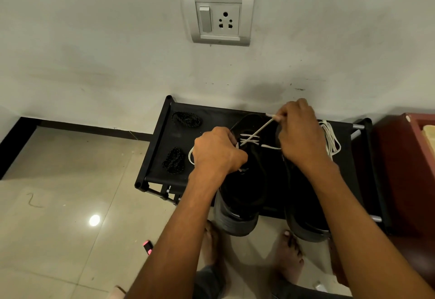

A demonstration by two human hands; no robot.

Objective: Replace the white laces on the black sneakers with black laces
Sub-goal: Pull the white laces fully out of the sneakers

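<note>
**Sneakers on the rack, white lace half out**

Sneakers stand side by side on the black rack (235, 112): the left sneaker (244, 195) and the right sneaker (303, 209). Your left hand (215, 150) grips the left sneaker at its eyelets. Your right hand (300, 131) pinches the white lace (259, 131), stretched taut from those eyelets. Two black laces (187, 119) lie coiled at the rack's left; a loose white lace (330, 139) lies at its right.

Half-unlaced black sneaker (242, 190), white lace (256, 134) taut, black laces (187, 118) coiled.
</note>
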